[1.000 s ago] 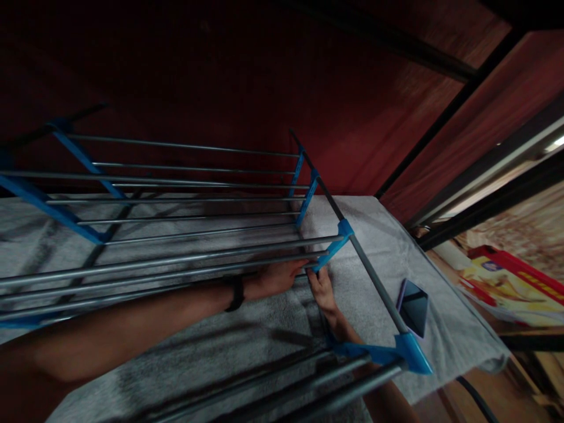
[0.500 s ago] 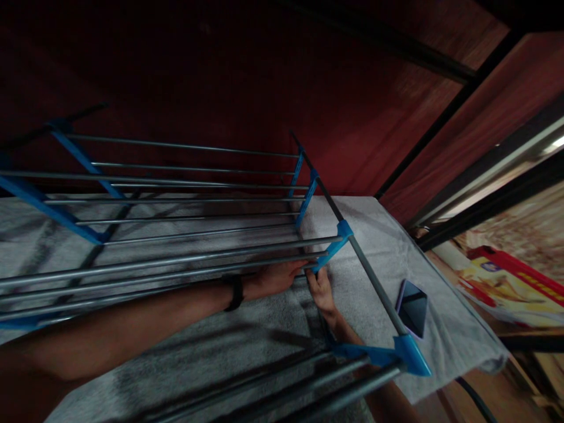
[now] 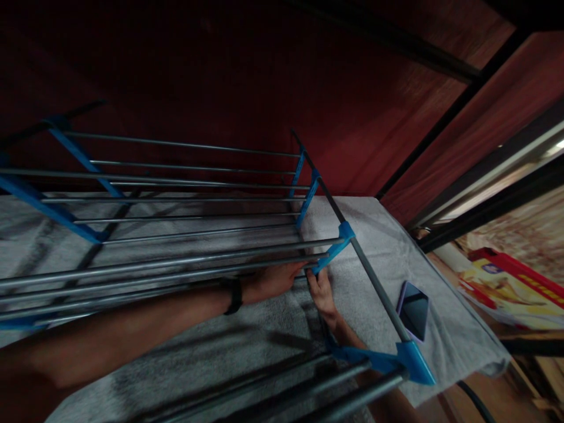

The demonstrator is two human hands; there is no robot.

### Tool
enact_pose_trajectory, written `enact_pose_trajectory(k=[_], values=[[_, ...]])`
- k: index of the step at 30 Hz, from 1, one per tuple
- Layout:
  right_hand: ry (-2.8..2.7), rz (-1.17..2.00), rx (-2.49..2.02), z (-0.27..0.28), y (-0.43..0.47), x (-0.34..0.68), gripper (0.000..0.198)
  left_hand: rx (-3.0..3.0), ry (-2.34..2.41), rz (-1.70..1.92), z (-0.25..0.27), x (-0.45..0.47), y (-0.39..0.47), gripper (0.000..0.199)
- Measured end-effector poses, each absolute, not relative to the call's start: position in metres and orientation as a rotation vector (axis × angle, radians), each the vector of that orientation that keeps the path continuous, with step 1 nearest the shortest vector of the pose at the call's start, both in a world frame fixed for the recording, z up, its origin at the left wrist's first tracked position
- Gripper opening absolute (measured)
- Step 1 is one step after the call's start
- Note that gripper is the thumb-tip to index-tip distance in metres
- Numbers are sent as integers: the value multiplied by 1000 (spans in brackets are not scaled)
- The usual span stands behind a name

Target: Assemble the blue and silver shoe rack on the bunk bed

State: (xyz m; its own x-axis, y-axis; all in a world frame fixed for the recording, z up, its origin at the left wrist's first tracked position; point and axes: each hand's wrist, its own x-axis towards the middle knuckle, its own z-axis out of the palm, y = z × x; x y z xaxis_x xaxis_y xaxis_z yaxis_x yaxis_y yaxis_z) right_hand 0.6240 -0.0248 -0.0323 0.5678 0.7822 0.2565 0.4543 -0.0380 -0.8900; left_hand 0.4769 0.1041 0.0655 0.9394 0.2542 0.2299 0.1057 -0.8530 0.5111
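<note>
Seemingly to steady the piece, the right grip [image 3: 323, 294] pinches the lower end of the blue bracket [image 3: 333, 256] just above it, while the left grip [image 3: 274, 281], whose closure I cannot tell, sits beside it under the metal tubes [image 3: 198, 258].

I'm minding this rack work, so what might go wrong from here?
The left hand might get pinched where rods meet the blue bracket. The right forearm passes behind the nearest blue corner piece and might knock it. The phone lies on the cloth beside the rack, so a sudden shift could bump it.
</note>
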Motion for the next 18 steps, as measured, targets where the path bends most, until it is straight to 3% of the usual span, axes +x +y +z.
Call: enact_pose_trajectory(k=[10, 18], values=[[-1036, 370, -1672, -31, -25, 622, 32, 2673, 284, 356, 73, 474, 97, 61], [-1023, 318, -1684, -35, -25, 623, 30, 2731, 349, 299, 67, 473, 94, 59]])
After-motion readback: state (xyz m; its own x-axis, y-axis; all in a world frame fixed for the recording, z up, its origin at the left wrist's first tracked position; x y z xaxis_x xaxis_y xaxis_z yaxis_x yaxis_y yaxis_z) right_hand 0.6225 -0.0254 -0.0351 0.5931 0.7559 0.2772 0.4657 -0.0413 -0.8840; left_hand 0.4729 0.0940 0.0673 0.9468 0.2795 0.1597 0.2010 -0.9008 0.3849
